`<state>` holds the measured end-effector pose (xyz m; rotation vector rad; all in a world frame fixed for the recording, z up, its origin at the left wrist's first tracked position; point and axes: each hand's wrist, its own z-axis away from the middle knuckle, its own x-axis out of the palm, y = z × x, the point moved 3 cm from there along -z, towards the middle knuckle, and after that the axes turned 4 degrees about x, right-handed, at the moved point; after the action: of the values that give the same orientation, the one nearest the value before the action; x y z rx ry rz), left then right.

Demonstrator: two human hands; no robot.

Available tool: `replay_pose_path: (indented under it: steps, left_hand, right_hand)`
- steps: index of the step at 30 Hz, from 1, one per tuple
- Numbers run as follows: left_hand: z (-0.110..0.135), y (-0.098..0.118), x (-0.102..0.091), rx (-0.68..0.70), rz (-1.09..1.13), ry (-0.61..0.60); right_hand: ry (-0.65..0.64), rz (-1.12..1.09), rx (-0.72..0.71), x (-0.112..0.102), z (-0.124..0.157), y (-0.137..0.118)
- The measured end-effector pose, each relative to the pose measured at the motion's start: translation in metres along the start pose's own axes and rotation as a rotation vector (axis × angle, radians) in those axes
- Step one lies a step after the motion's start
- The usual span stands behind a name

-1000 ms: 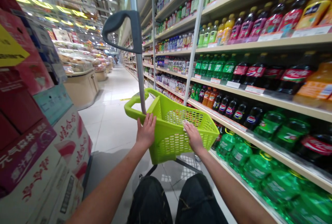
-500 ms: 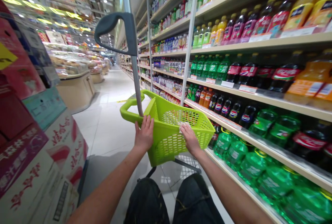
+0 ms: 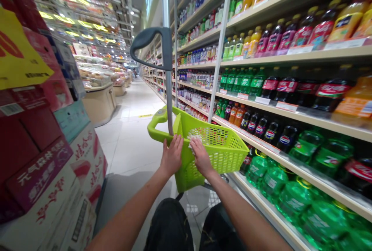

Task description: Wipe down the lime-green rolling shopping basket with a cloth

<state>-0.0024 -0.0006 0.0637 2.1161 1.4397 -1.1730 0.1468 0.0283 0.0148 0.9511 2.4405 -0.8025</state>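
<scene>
A lime-green plastic shopping basket [image 3: 184, 177] with perforated walls stands tilted in front of my knees. My left hand [image 3: 172, 156] grips its near rim beside the metal pole, fingertips at the edge and thumb apart. A crumpled white wipe [image 3: 192, 136] is pressed under the fingers of my right hand [image 3: 200, 156] against the same rim, a short way to the right. Rising from the basket's left end, the grey pole [image 3: 168, 99] carries a dark grey loop handle [image 3: 151, 47]. My right forearm hides part of the near wall.
Shelves [image 3: 290, 109] of bottled drinks run along the right, close to the basket. Stacked cartons [image 3: 87, 158] stand on the left, with a yellow sign [image 3: 23, 57] above. A tiled aisle [image 3: 129, 107] leads away past display counters [image 3: 99, 103].
My right hand has slid the wipe leftward along the rim, closer to my left hand. My left hand keeps its place on the basket. The whole view has shifted, moving everything rightward.
</scene>
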Motion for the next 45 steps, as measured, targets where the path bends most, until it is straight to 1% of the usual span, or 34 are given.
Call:
replay_pose_path:
  steps: [1,3,4,5,6,7,8,10,12,13,14,15,17,19,20,21,22,23,25,27,28,29,30,31,33,35,36,37,40,41,43,45]
  left_hand:
    - [0.000,-0.009,-0.005,-0.044,-0.002,0.015]
    - [-0.001,-0.029,-0.013,-0.193,-0.026,0.052]
    - [-0.002,-0.039,-0.017,-0.253,-0.042,0.054]
    - [-0.003,-0.047,-0.019,-0.285,-0.056,0.042]
    - [-0.004,-0.053,-0.019,-0.287,-0.067,0.017]
    - [-0.005,-0.057,-0.019,-0.265,-0.074,-0.013]
    - [-0.006,-0.058,-0.019,-0.237,-0.078,-0.038]
    - [-0.005,-0.059,-0.018,-0.204,-0.089,-0.057]
    - [-0.003,-0.058,-0.017,-0.174,-0.099,-0.060]
    - [-0.002,-0.057,-0.018,-0.159,-0.103,-0.061]
    - [-0.001,-0.057,-0.018,-0.148,-0.104,-0.062]
    - [0.000,-0.056,-0.019,-0.139,-0.104,-0.066]
    - [0.001,-0.056,-0.020,-0.132,-0.099,-0.078]
    - [0.002,-0.057,-0.021,-0.136,-0.095,-0.085]
    - [0.002,-0.057,-0.021,-0.139,-0.094,-0.087]
    - [0.002,-0.057,-0.021,-0.141,-0.093,-0.088]
    - [0.002,-0.057,-0.021,-0.142,-0.092,-0.088]
    - [0.001,-0.057,-0.021,-0.140,-0.089,-0.088]
    - [0.001,-0.057,-0.020,-0.139,-0.081,-0.087]
    - [0.002,-0.056,-0.020,-0.139,-0.077,-0.083]
    - [0.002,-0.055,-0.020,-0.140,-0.078,-0.080]
    - [0.002,-0.055,-0.020,-0.140,-0.080,-0.079]
    - [0.002,-0.054,-0.020,-0.142,-0.084,-0.080]
    - [0.002,-0.054,-0.020,-0.144,-0.087,-0.082]
    - [0.002,-0.053,-0.020,-0.150,-0.096,-0.088]
    - [0.002,-0.052,-0.019,-0.154,-0.106,-0.084]
    - [0.002,-0.051,-0.018,-0.156,-0.109,-0.077]
    - [0.002,-0.050,-0.016,-0.160,-0.111,-0.066]
    - [0.005,-0.042,-0.008,-0.154,-0.100,-0.027]
    - [0.007,-0.038,-0.005,-0.146,-0.093,-0.011]
    - [0.012,-0.029,0.002,-0.133,-0.084,0.021]
    - [0.015,-0.020,0.008,-0.101,-0.077,0.037]
  right_hand:
    - [0.036,0.006,0.034,-0.008,0.002,0.009]
    - [0.117,0.017,0.122,-0.024,0.007,0.031]
    - [0.143,0.018,0.151,-0.028,0.008,0.038]
    - [0.148,0.014,0.160,-0.028,0.006,0.041]
    - [0.139,0.006,0.153,-0.024,0.002,0.038]
    - [0.126,-0.003,0.141,-0.017,-0.004,0.028]
    - [0.109,-0.016,0.121,-0.007,-0.013,0.014]
    - [0.081,-0.047,0.064,0.016,-0.031,-0.025]
    - [0.073,-0.085,-0.031,0.035,-0.043,-0.061]
    - [0.070,-0.088,-0.080,0.042,-0.043,-0.073]
    - [0.061,-0.078,-0.129,0.048,-0.038,-0.079]
    - [0.039,-0.054,-0.178,0.052,-0.027,-0.080]
    - [-0.060,0.015,-0.281,0.060,0.008,-0.068]
    - [-0.209,0.085,-0.374,0.065,0.047,-0.046]
    - [-0.254,0.111,-0.375,0.065,0.061,-0.036]
    - [-0.285,0.124,-0.365,0.064,0.070,-0.029]
    - [-0.293,0.127,-0.341,0.061,0.071,-0.026]
    - [-0.276,0.117,-0.309,0.056,0.066,-0.027]
    - [-0.189,0.077,-0.249,0.043,0.039,-0.038]
    - [-0.068,0.044,-0.226,0.031,0.009,-0.052]
    - [-0.038,0.048,-0.221,0.029,-0.001,-0.056]
    - [-0.035,0.059,-0.230,0.029,-0.004,-0.057]
    - [-0.062,0.076,-0.247,0.032,0.000,-0.055]
    - [-0.111,0.095,-0.270,0.036,0.010,-0.051]
    - [-0.226,0.122,-0.322,0.044,0.039,-0.037]
    - [-0.271,0.127,-0.322,0.043,0.061,-0.020]
    - [-0.261,0.124,-0.298,0.037,0.065,-0.014]
    - [-0.231,0.118,-0.263,0.030,0.062,-0.009]
    - [-0.079,0.109,-0.151,0.002,0.037,0.002]
    - [-0.042,0.112,-0.131,-0.004,0.031,0.006]
    - [-0.028,0.127,-0.122,-0.007,0.033,0.017]
    - [-0.092,0.146,-0.140,0.001,0.055,0.031]
